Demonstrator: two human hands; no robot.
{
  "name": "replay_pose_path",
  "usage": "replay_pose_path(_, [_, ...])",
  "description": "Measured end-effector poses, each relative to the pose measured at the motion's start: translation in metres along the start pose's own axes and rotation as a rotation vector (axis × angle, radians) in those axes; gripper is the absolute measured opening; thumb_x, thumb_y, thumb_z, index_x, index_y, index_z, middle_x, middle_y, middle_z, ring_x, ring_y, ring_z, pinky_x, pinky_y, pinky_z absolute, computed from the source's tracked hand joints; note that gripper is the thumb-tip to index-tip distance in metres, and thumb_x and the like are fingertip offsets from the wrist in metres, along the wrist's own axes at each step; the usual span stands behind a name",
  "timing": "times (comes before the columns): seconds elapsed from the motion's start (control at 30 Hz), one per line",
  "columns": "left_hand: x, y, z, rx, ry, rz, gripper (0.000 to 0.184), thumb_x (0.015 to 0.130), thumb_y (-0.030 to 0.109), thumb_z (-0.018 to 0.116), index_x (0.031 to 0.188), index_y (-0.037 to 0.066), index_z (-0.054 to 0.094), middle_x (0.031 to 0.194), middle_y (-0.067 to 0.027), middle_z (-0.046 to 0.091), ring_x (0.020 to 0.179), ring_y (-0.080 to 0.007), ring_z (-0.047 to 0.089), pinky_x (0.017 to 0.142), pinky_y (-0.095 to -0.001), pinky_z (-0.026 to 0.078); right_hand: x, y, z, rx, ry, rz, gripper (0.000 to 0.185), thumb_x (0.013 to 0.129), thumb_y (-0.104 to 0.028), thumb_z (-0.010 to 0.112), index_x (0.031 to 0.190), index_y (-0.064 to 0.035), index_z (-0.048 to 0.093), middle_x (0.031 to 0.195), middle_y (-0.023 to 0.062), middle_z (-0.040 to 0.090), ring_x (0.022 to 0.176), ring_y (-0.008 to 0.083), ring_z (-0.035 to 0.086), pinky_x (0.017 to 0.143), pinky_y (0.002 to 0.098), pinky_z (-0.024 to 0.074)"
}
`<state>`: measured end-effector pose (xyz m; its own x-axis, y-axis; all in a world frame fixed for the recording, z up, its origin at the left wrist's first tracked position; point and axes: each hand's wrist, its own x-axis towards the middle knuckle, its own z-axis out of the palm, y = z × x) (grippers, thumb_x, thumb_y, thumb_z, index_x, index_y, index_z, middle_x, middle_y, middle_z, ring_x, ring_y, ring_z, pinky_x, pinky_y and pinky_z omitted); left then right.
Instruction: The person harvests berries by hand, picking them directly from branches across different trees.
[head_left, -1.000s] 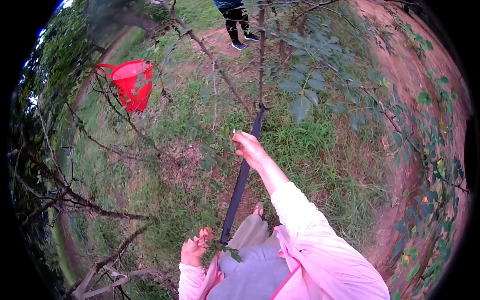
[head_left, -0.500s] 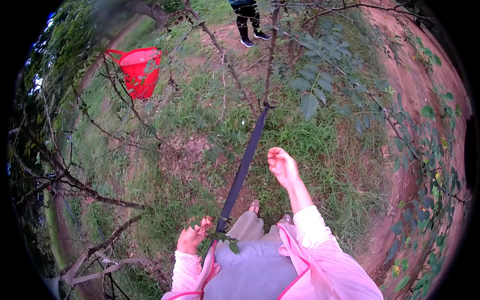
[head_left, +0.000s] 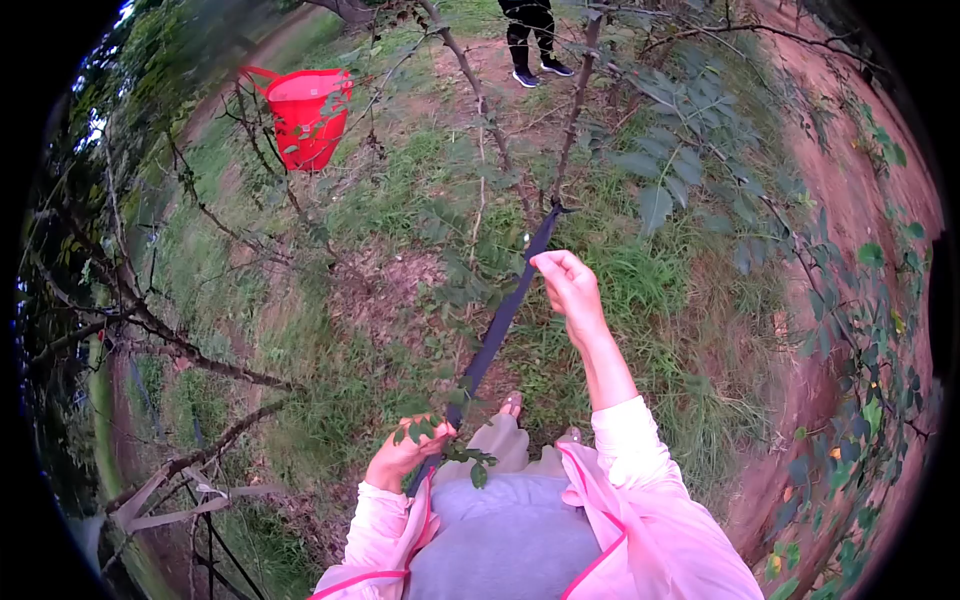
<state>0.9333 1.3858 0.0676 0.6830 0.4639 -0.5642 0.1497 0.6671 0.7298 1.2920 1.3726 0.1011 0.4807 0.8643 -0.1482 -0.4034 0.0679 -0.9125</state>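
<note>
A dark strap runs taut from a thorny branch down to my left side. My right hand is raised right of the strap's upper part, thumb and fingers pinched together at its edge; whether it touches the strap or holds anything small, I cannot tell. Lower down, my left hand has its fingers closed beside the strap's lower part. A sprig of green leaves hangs in front of that hand and partly hides what it grips.
A red bucket stands on the grass at the upper left. Another person's legs show at the top. Thorny branches reach in from the left, and leafy ones hang at the right. Pale ribbon is tied at lower left.
My right hand has moved up and left, closer to the strap. My left hand has shifted slightly right and up towards the strap. The view has tilted, so the bucket appears higher and further right.
</note>
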Motion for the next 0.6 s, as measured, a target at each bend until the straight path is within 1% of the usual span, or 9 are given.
replay_pose_path(0.03, [0.003,-0.003,0.005,0.06,0.013,0.02,0.025,0.086,0.024,0.073,0.095,0.001,0.066,0.061,0.0064,0.047,0.052,-0.004,0.034,0.048,-0.0227,0.024,0.01,-0.005,0.01,-0.104,0.043,-0.136,0.024,0.094,-0.027,0.063,0.098,-0.0033,0.066,0.07,-0.01,0.053,0.056,0.0014,0.045,0.049,0.0214,0.0343])
replay_pose_path(0.1, [0.01,-0.012,0.012,0.18,0.035,0.057,0.026,0.086,0.023,0.073,0.096,0.0,0.066,0.062,0.0061,0.047,0.052,-0.004,0.034,0.05,-0.0226,0.026,0.033,-0.011,0.02,-0.394,0.074,-0.353,0.021,0.091,-0.028,0.065,0.095,-0.0072,0.07,0.067,-0.0051,0.059,0.06,0.0075,0.054,0.055,0.0263,0.0427])
replay_pose_path(0.2, [0.023,-0.033,0.022,0.222,0.029,0.17,0.025,0.088,0.025,0.07,0.094,0.001,0.069,0.062,0.0061,0.047,0.054,-0.005,0.038,0.056,-0.0224,0.032,0.046,-0.04,0.042,-0.826,0.133,-0.315,0.018,0.087,-0.029,0.068,0.09,-0.0115,0.071,0.066,0.0024,0.062,0.062,0.0167,0.061,0.057,0.0331,0.0466])
replay_pose_path(0.3, [0.023,-0.028,0.043,0.27,0.003,0.198,0.028,0.091,0.028,0.065,0.093,0.001,0.07,0.073,0.0029,0.057,0.06,-0.0063,0.044,0.06,-0.0237,0.037,0.063,-0.037,0.044,-0.97,0.16,-0.38,0.016,0.083,-0.03,0.07,0.088,-0.0144,0.07,0.068,0.0069,0.063,0.066,0.0253,0.064,0.06,0.0393,0.0486])
replay_pose_path(0.37, [0.021,-0.023,0.054,0.329,-0.062,0.259,0.028,0.093,0.029,0.063,0.096,0.001,0.069,0.083,0.0001,0.064,0.065,-0.0067,0.049,0.063,-0.0242,0.041,0.064,-0.038,0.048,-1.018,0.13,-0.37,0.018,0.082,-0.03,0.071,0.084,-0.0123,0.068,0.07,0.0084,0.065,0.069,0.028,0.065,0.061,0.0418,0.0487])
replay_pose_path(0.4, [0.021,-0.033,0.051,0.003,-0.09,0.158,0.029,0.095,0.026,0.058,0.106,0.0,0.064,0.104,-0.0045,0.068,0.08,-0.0096,0.059,0.071,-0.0259,0.047,0.06,-0.039,0.05,-1.048,0.126,-0.381,0.018,0.082,-0.029,0.071,0.084,-0.0119,0.067,0.071,0.0087,0.065,0.07,0.0281,0.065,0.062,0.0421,0.0488])
replay_pose_path(0.5, [0.036,-0.05,0.06,0.418,0.003,0.297,0.034,0.093,0.035,0.062,0.1,0.002,0.07,0.097,0.001,0.064,0.081,-0.0085,0.055,0.077,-0.0251,0.044,0.045,-0.038,0.06,-1.173,0.062,-0.542,0.015,0.08,-0.021,0.072,0.086,-0.0101,0.063,0.077,0.01,0.066,0.072,0.0296,0.065,0.063,0.043,0.0495])
replay_pose_path(0.57, [0.054,-0.068,0.052,0.284,-0.039,0.237,0.031,0.093,0.032,0.063,0.092,0.002,0.068,0.09,0.001,0.063,0.08,-0.009,0.057,0.074,-0.0261,0.046,0.045,-0.024,0.061,-1.21,-0.029,-0.789,0.015,0.076,-0.011,0.07,0.087,-0.0091,0.059,0.074,0.01,0.063,0.072,0.0308,0.064,0.061,0.0418,0.0501])
replay_pose_path(0.6, [0.058,-0.072,0.053,0.254,-0.049,0.245,0.031,0.093,0.031,0.063,0.088,0.001,0.067,0.089,0.0005,0.063,0.08,-0.0094,0.057,0.073,-0.0265,0.046,0.042,-0.02,0.062,-1.246,-0.048,-0.815,0.016,0.076,-0.01,0.07,0.087,-0.0092,0.059,0.072,0.0106,0.061,0.07,0.031,0.064,0.06,0.0421,0.0502])
